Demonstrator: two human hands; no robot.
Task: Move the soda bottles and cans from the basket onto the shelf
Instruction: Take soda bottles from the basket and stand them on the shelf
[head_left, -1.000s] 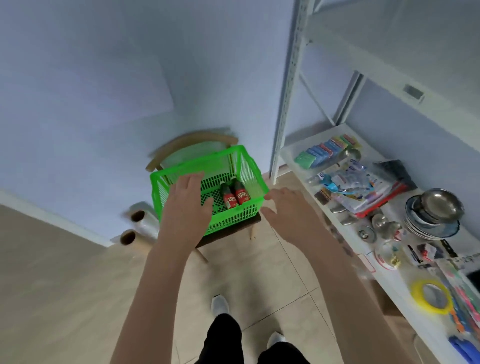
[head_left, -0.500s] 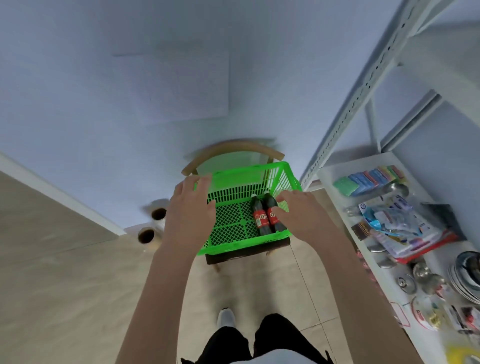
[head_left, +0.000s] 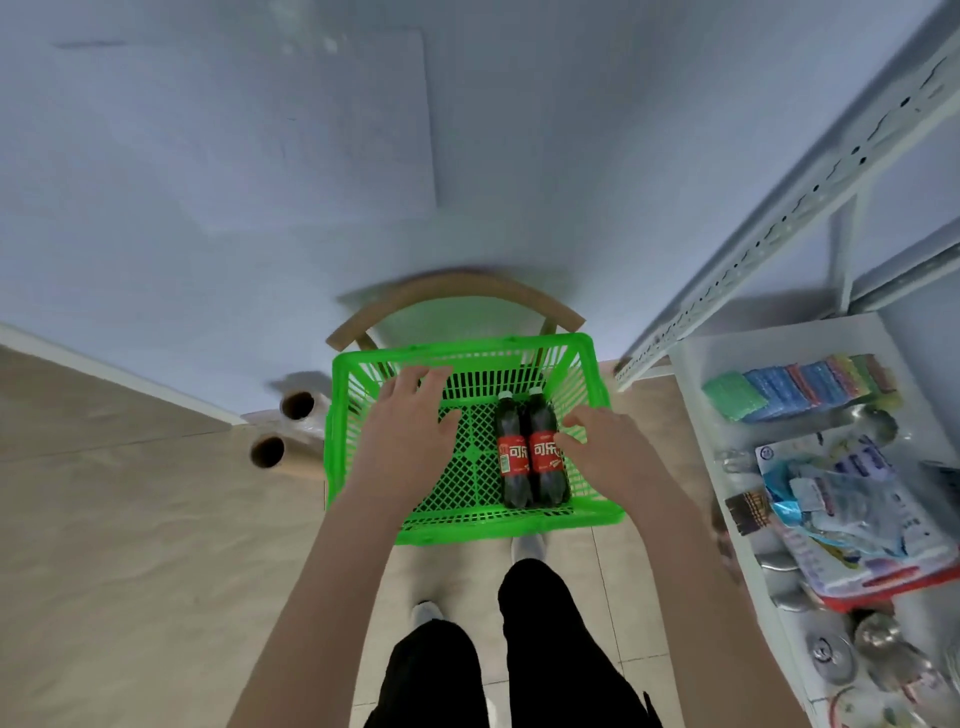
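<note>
Step in hand: reach into green basket (head_left: 470, 527) for the last soda; nothing lifted yet, no cans visible inside. Basket seated on wooden chair (head_left: 457, 296), against the wall. Left hand (head_left: 410, 436) over basket's left half, palm down, fingers spread and apart, gripping nothing. Two soda bottles (head_left: 530, 449) lying side by side on basket floor, right half, caps toward the wall. Right hand (head_left: 605, 449) at the right bottle's label, fingers loosely apart, fingertips touching or just beside it; not yet closed. Next move, judged: close around one bottle, lift clear of rim, carry rightward. Shelf (head_left: 696, 395) at far right, crowded with sponges and packets.
</note>
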